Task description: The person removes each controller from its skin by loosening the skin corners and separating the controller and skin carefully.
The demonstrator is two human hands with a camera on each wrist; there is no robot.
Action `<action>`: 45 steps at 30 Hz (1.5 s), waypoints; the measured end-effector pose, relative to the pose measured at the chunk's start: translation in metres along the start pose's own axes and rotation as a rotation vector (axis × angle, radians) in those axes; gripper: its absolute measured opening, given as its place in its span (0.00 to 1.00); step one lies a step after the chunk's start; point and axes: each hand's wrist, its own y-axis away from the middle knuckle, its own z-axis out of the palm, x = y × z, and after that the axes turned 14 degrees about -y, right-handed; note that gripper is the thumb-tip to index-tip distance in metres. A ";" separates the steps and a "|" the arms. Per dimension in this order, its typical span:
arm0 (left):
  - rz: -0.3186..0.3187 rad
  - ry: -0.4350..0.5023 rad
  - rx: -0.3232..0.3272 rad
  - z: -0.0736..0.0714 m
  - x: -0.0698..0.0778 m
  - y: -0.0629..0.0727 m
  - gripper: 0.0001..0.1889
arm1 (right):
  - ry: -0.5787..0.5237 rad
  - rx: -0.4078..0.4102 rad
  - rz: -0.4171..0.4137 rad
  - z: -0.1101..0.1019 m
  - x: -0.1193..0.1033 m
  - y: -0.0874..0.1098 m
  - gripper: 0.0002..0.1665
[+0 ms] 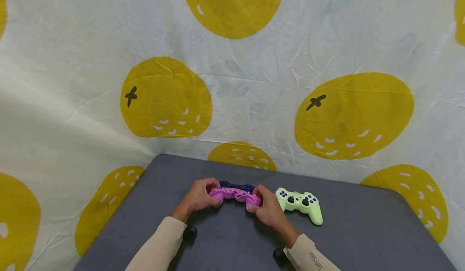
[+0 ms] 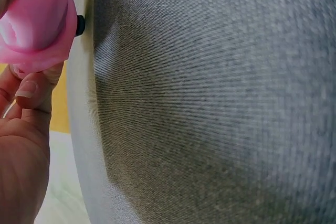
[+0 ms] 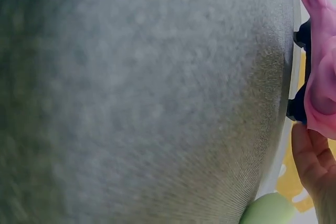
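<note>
A pink rubbery controller sleeve (image 1: 236, 194) is held between my two hands, partly over a dark blue game controller (image 1: 237, 185) whose far side and thumbsticks show behind it. My left hand (image 1: 199, 195) grips the sleeve's left end, thumb at the near side. At the other end, my right hand (image 1: 269, 207) pinches the sleeve with thumb and fingers. The right wrist view shows the dark controller (image 3: 300, 100) along the edge of the pink sleeve (image 3: 323, 77). Folds in the sleeve hide most of the controller's grips.
A pale green game controller (image 1: 299, 203) lies on the grey table (image 1: 225, 242), just right of my right hand. Behind the table hangs a white cloth (image 1: 254, 113) printed with yellow fruit shapes. Dark round knobs (image 1: 190, 232) sit at both wrists.
</note>
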 end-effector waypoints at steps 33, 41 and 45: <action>-0.120 0.208 -0.026 0.005 -0.002 0.000 0.18 | -0.131 0.015 0.045 0.002 0.002 0.001 0.23; -0.125 0.269 -0.024 0.005 -0.003 0.001 0.18 | -0.134 -0.011 0.095 -0.001 -0.002 0.000 0.21; -0.133 0.276 -0.021 0.006 -0.005 0.000 0.18 | -0.142 -0.017 0.084 0.000 -0.003 0.000 0.21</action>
